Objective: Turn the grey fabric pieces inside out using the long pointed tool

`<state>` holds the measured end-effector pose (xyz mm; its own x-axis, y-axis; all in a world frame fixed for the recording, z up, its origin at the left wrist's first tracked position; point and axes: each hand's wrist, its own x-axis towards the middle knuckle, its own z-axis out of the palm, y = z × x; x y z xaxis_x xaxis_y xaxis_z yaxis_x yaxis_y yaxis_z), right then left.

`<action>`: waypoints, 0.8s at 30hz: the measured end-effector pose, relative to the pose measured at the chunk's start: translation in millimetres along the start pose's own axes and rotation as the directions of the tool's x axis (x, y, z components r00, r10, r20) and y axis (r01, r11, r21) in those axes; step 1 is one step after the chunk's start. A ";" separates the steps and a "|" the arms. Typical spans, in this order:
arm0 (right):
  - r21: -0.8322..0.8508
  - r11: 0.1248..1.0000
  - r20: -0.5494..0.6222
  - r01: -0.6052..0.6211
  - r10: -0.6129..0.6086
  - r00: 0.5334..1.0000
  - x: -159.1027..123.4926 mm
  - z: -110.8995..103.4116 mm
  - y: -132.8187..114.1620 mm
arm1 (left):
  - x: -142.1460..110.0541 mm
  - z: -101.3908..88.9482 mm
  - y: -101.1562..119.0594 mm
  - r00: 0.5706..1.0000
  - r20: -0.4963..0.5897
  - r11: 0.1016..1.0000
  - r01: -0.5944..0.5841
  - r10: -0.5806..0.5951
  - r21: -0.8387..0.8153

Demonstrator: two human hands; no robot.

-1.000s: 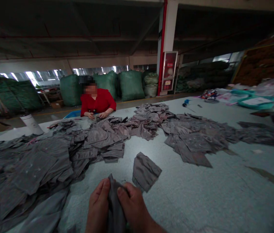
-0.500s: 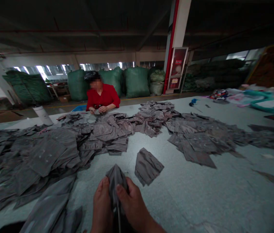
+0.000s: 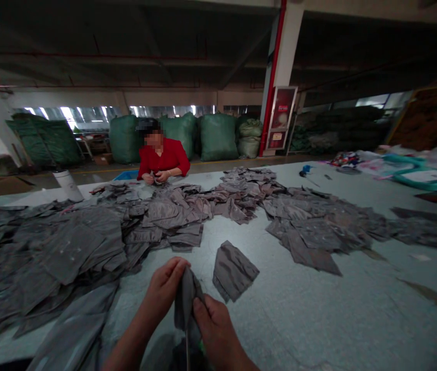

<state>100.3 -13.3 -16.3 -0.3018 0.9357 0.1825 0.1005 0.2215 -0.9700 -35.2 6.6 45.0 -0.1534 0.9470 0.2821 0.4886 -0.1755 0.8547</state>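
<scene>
Just now the person's left hand (image 3: 162,288) has risen higher on the piece of grey cloth (image 3: 187,301), and more of the forearm has swung into view, so the 2 hands no longer sit level. Its fingers are curled closed over the top of the cloth's left side, gripping it firmly, with the thumb hidden behind. The right hand (image 3: 213,322) is closed too, pinching the cloth lower down on the other side, with its thumb showing on top. Held between them, the cloth stands up on edge, seemingly doubled over, above the near edge of the tabletop (image 3: 319,309). A thin pale strip (image 3: 187,350) hangs below it, though I cannot tell what it is.

Just past the hands, a loose grey piece (image 3: 234,270) lies flat on its own. Wide heaps of grey cloth (image 3: 67,252) spread from the left edge across the middle and towards the right. At the far edge, a co-worker in a red top (image 3: 160,157) has 2 hands (image 3: 154,178) together over something small, with green sacks (image 3: 218,136) behind.
</scene>
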 end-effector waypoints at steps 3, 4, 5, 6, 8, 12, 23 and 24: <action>-0.097 0.995 -0.030 0.034 -0.037 0.999 9.0 -6.8 -7.3 | -6.9 11.1 -14.7 0.987 -0.136 0.993 0.072 -0.085 -0.098; -0.132 0.990 -0.021 0.052 -0.056 0.998 13.7 -9.0 -9.7 | -12.6 16.0 -22.2 0.972 -0.186 0.982 0.115 -0.143 -0.152; -0.150 0.986 -0.001 0.068 -0.069 0.998 18.6 -10.4 -11.3 | -19.5 20.8 -29.5 0.955 -0.213 0.963 0.163 -0.208 -0.213; -0.146 0.986 0.026 0.078 -0.075 0.997 23.1 -10.7 -11.4 | -27.0 25.3 -35.9 0.937 -0.212 0.937 0.216 -0.278 -0.275; -0.069 0.996 0.071 0.064 -0.059 0.996 29.1 -7.1 -7.1 | -42.0 32.7 -43.8 0.904 -0.161 0.871 0.313 -0.395 -0.380; 0.298 0.946 0.095 -0.128 0.104 0.990 22.2 13.7 10.9 | -60.0 34.9 -41.4 0.903 -0.124 0.872 0.350 -0.411 -0.342; 0.119 0.993 -0.089 -0.004 0.015 0.996 21.2 -14.6 -3.2 | -14.3 -2.8 -0.5 0.988 0.049 0.978 0.150 -0.144 -0.143; 0.101 0.994 -0.119 0.038 -0.026 0.993 23.1 -17.2 -9.5 | -10.9 0.5 1.2 0.985 0.088 0.967 0.166 -0.152 -0.191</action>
<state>108.7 11.0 0.0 -0.1894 0.9557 0.2252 -0.0073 0.2280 -0.9736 -32.6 -3.8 42.7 -0.1496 0.9826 0.1098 0.2829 -0.0638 0.9570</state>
